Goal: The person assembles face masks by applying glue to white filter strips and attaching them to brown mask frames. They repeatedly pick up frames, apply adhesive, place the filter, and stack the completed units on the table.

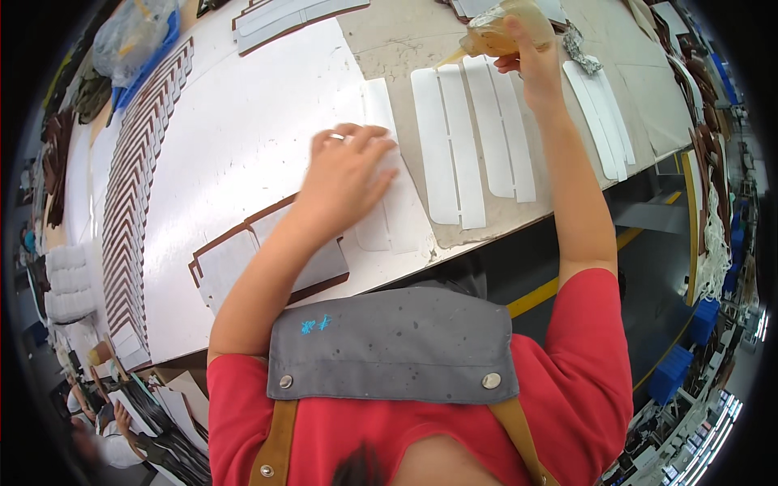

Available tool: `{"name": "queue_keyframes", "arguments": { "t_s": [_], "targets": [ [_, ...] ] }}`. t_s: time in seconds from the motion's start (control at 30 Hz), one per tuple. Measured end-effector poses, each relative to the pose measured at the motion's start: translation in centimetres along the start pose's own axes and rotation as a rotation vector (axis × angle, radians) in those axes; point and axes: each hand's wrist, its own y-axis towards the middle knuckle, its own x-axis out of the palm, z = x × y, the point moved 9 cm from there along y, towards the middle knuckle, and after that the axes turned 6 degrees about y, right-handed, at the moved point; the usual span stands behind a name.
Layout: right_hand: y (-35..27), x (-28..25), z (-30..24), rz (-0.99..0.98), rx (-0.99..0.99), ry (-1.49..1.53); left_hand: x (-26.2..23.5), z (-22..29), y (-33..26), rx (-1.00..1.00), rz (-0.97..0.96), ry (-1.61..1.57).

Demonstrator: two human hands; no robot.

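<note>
While a brown-edged panel (243,259) is lying nearest on the white table (235,138), a white strip (389,186) is being pressed flat by the left hand (348,174), fingers spread. Farther off, a squeeze bottle (502,28) is being gripped closed by the right hand (535,69) above more white strips (470,138).

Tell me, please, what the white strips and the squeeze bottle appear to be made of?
White strips: thin, flat, matte sheet with clean-cut edges, probably a stiff fabric lining or paperboard; which one is unclear. Squeeze bottle in the right hand: translucent soft plastic, amber liquid showing through.
</note>
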Motion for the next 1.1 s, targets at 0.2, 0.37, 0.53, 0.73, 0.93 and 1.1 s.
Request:
{"name": "queue_keyframes", "arguments": {
  "t_s": [0.2, 0.37, 0.53, 0.73, 0.93, 1.1],
  "targets": [
    [0.3, 0.2, 0.9, -0.022, 0.071, -0.019, 1.7, 3.7, 0.8, 0.135, -0.027, -0.052],
    [-0.9, -0.1, 0.8, -0.014, 0.091, -0.017, 2.0, 3.8, 1.1, 0.13, -0.022, -0.015],
    [-3.6, -0.6, 0.1, -0.034, 0.137, -0.04, 1.8, 4.0, 1.1, 0.122, 0.013, -0.012],
    [-7.6, -0.7, -1.1, -0.033, 0.209, -0.038, 1.7, 4.0, 1.0, 0.119, 0.036, -0.011],
    [-12.0, -1.0, -1.5, -0.05, 0.31, 0.046, 1.8, 4.0, 0.9, 0.119, 0.023, -0.006],
    [-14.1, -1.4, -1.1, -0.037, 0.388, 0.188, 1.9, 3.9, 1.0, 0.118, 0.008, -0.018]
  ]
}}
